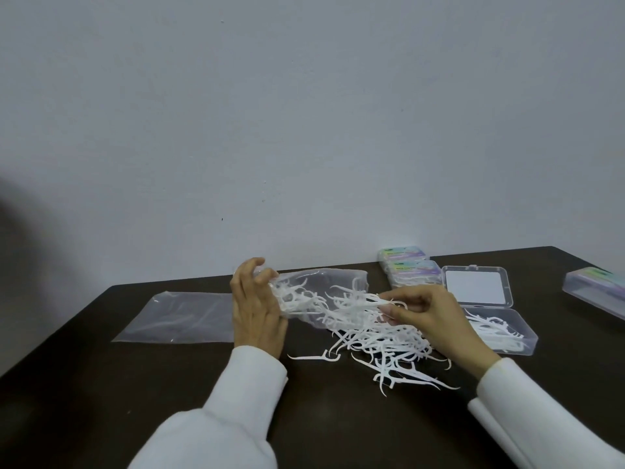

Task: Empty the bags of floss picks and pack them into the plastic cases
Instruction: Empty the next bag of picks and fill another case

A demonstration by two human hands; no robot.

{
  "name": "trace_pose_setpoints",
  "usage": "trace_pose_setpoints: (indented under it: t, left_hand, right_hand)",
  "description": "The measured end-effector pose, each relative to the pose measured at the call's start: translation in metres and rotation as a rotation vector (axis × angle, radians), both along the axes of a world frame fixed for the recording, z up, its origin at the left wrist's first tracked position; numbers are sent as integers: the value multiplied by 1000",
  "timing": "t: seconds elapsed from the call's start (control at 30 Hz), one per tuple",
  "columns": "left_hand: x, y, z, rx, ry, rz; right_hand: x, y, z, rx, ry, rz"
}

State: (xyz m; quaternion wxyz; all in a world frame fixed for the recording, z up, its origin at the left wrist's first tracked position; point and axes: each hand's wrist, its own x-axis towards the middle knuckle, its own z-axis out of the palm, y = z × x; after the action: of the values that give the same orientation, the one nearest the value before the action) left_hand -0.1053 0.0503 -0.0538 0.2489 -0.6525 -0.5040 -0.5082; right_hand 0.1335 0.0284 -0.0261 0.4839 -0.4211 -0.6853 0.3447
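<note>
Fingers [262,277] of the left hand [253,309] curl around the bunched end of a clear, crinkled plastic bag [324,282], gripping it just above the dark brown counter [101,384]. Right hand [429,316] fingers pinch a few white plastic floss picks at the bag's open mouth. From that mouth a loose heap of white floss picks [382,336] spills onto the counter between the two white sleeves, with single picks scattered toward the near edge. To the left of the left hand, a second clear plastic bag [179,316] lies flat on the counter. Toward the right edge sits an open clear rectangular plastic case [500,328], its lid folded back toward the far edge and some white picks lying inside its tray. Behind it, at the far edge against the pale wall, two closed cases with pastel labels [409,269] sit one in front of the other. Another closed clear case [595,289] rests at the right edge.
</note>
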Motion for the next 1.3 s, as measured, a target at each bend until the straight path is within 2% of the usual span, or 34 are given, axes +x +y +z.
trace_pose_setpoints:
  t: [0.2,0.37,0.47,0.67,0.8,0.9,1.03,1.17,1.3]
  left_hand:
    - [-12,4,-1,-11,-37,96]
    - [-19,5,-2,-42,-111,164]
    - [-16,4,-2,-52,-132,157]
    - [2,-1,0,-28,-97,73]
    - [14,-5,1,-47,9,0]
    - [18,-6,2,-47,41,-21]
    - [19,-9,7,-105,-198,0]
    - [20,-13,11,-396,-468,-12]
    - [19,-10,9,-505,-519,-151]
  right_hand:
    - [6,2,0,-25,-59,-40]
    - [9,6,-2,41,-352,-203]
    - [8,4,-2,62,-400,-187]
    - [1,-3,4,194,-219,-125]
    - [-6,-6,4,161,-137,11]
    - [-7,-5,1,137,-150,39]
    - [-5,-2,-3,76,-126,92]
    - [-6,-2,-2,109,-94,113]
    - [-3,-1,-3,116,-91,101]
